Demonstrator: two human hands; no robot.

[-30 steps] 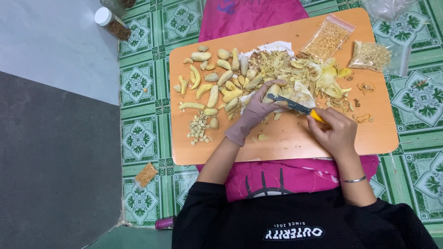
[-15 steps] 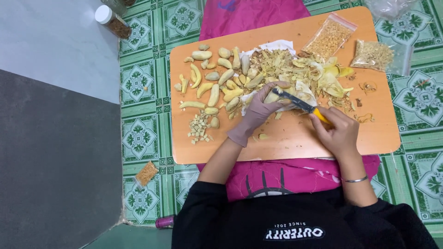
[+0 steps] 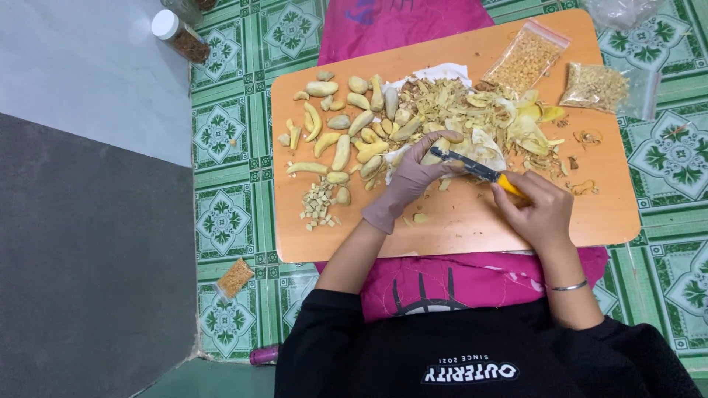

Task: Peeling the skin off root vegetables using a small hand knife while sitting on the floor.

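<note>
The green patterned tile floor (image 3: pixel 228 214) takes up most of the view, with a grey mat (image 3: pixel 88 258) and a pale slab (image 3: pixel 81 66) to the left; on it sits the orange counter (image 3: pixel 457 228), a low board resting across the person's lap over pink cloth (image 3: pixel 457 284). The counter is crowded: a heap of peelings (image 3: pixel 479 110) at the middle back, a spread of peeled yellow pieces (image 3: pixel 339 133) to the left, a small pile of diced bits (image 3: pixel 317 203) near the front, and 2 clear bags of chopped stuff (image 3: pixel 527 63) at the back right.

The left hand (image 3: pixel 413 180), gloved, has its fingers clenched around 1 yellow piece (image 3: pixel 440 147) just in front of the heap; the right hand (image 3: pixel 535 214), bare, has its fingers wrapped round the yellow handle of a knife (image 3: pixel 472 168), whose dark blade lies against that piece and points toward the gloved fingers.

The main risk, as I judge it, is the blade slipping off the small, likely slick piece into the left fingertips, since the thin glove would stop little; a hard stroke could also flick peel off the counter's near edge onto the lap, or scatter the diced bits. A lidded jar (image 3: pixel 177 33) and a small packet (image 3: pixel 236 278) lie on the floor, well apart from the work.
</note>
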